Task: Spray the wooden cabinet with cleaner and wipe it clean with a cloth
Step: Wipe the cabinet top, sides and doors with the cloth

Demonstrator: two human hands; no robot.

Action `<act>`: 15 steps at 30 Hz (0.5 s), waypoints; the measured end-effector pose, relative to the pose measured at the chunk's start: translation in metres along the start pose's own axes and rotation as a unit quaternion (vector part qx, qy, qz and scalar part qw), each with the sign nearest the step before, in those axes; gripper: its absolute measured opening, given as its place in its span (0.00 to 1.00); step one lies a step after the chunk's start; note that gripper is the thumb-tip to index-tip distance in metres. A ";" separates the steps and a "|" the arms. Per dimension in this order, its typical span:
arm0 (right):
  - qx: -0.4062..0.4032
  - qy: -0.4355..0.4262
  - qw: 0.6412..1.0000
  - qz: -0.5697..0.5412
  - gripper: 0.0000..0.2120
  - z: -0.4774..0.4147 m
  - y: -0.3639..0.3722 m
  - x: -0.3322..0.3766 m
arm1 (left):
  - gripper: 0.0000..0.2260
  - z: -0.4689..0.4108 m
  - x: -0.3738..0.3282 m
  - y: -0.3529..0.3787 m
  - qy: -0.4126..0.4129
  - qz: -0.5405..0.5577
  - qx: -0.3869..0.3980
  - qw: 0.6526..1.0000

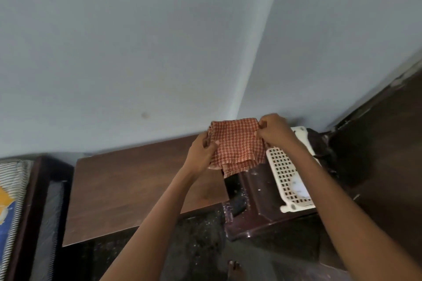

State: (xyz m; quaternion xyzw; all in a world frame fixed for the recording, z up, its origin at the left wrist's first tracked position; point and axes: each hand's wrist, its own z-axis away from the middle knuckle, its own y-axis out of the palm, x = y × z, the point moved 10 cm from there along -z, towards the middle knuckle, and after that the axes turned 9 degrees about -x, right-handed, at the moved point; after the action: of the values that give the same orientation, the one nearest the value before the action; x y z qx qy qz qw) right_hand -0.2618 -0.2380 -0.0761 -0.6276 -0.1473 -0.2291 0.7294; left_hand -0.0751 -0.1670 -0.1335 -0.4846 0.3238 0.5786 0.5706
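An orange checked cloth (237, 143), folded over, is held up in the air between both hands. My left hand (202, 154) grips its left edge and my right hand (275, 130) pinches its upper right corner. The cloth hangs above the right end of the wooden cabinet (137, 189), whose brown top stretches along the pale wall. No spray bottle is in view.
A dark brown plastic stool (255, 207) stands right of the cabinet with a cream perforated basket (285, 175) lying on it. A bed with a mattress (13, 207) is at the far left. Dark speckled floor and my bare foot (235, 268) are below. A dark wooden panel (388, 143) is on the right.
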 end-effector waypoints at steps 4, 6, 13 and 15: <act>0.078 0.045 0.994 0.063 0.04 -0.051 -0.037 -0.060 | 0.10 -0.021 -0.005 0.092 -0.007 0.001 0.018 1.000; 0.117 0.072 0.987 0.080 0.05 -0.068 -0.041 -0.086 | 0.10 -0.027 -0.002 0.124 -0.020 0.003 0.022 1.000; 0.119 0.114 0.983 0.076 0.11 -0.116 -0.021 -0.180 | 0.13 -0.065 0.048 0.207 -0.135 0.044 0.019 0.990; 0.120 0.123 0.982 0.074 0.09 -0.124 -0.005 -0.208 | 0.14 -0.071 0.067 0.224 -0.165 0.042 0.009 0.985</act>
State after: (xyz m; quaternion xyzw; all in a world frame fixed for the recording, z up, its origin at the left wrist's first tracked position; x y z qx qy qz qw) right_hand -0.4505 -0.3293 -0.1973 -0.5117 -0.0357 -0.2308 0.8268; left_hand -0.2711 -0.2411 -0.2589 -0.3630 0.2506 0.6714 0.5956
